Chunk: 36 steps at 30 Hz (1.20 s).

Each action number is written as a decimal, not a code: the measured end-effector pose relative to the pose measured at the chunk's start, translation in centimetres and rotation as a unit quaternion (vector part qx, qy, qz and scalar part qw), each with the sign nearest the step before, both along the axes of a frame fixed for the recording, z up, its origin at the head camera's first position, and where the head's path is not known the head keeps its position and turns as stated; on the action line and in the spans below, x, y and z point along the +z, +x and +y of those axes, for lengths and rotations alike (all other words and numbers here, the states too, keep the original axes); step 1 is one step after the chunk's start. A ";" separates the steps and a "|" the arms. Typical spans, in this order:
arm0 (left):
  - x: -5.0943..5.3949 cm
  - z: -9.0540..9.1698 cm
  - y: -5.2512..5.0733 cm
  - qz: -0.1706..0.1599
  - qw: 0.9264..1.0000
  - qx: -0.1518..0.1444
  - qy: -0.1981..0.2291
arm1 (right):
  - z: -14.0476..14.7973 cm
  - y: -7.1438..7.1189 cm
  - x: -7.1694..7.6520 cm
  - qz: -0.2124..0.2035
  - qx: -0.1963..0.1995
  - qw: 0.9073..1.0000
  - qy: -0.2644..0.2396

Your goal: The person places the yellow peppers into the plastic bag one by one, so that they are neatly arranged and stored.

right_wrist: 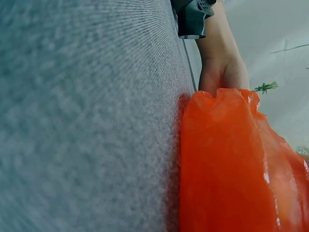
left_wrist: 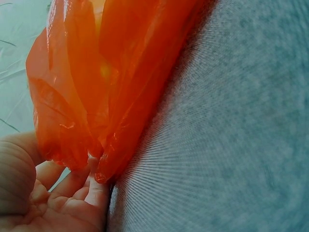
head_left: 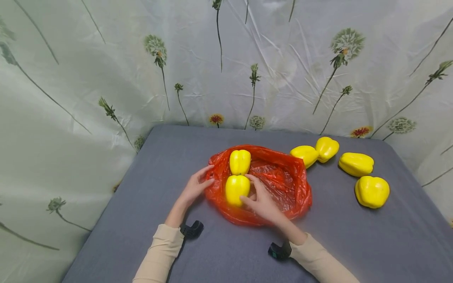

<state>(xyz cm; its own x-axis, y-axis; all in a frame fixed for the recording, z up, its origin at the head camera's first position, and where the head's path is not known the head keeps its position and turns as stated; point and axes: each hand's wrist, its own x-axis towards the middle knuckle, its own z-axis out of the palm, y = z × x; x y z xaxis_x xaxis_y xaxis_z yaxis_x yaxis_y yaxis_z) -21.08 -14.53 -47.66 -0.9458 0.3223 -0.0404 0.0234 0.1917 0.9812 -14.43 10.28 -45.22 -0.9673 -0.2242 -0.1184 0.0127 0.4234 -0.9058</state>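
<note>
A red plastic bag [head_left: 307,192] lies wide-mouthed on the table, two yellow bell peppers standing in its left half, a rear one [head_left: 240,162] and a front one [head_left: 237,189]. My right hand [head_left: 263,202] reaches over the bag's front rim, thumb and fingers curved round the front pepper's right side. At the bag's left edge my left hand [head_left: 194,188] holds the red plastic; in the left wrist view the fingers of this hand [left_wrist: 63,193] lie around the bag's gathered edge [left_wrist: 101,164]. The right wrist view shows the bag's outside [right_wrist: 222,169], which hides my right hand.
Right of the bag lie several more yellow peppers: one [head_left: 305,155] by its back right rim, one [head_left: 327,149] behind that, and two [head_left: 356,164] [head_left: 372,192] farther right. The grey-covered table [head_left: 219,251] meets a flowered curtain [head_left: 198,59] at the back.
</note>
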 end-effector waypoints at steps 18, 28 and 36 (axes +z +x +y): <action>0.0 0.0 0.3 -0.016 1.000 0.002 -0.003 | 0.0 0.1 0.1 -0.008 0.024 1.000 -0.005; 0.0 0.0 0.1 -0.019 1.000 -0.002 0.007 | 1.8 0.0 1.9 0.024 0.034 0.999 0.005; -0.1 -0.2 -0.2 -0.018 1.000 -0.002 0.002 | 4.2 -0.2 3.6 0.057 0.015 0.998 0.024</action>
<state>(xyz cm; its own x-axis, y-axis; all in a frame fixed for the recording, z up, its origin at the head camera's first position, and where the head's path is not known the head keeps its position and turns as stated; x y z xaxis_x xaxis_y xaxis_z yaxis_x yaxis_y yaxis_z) -21.27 -14.70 -47.78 -0.9426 0.3255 -0.0740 -0.0122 0.1879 0.9821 -14.62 14.53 -41.62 -0.9679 -0.2507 -0.0188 -0.1033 0.4648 -0.8793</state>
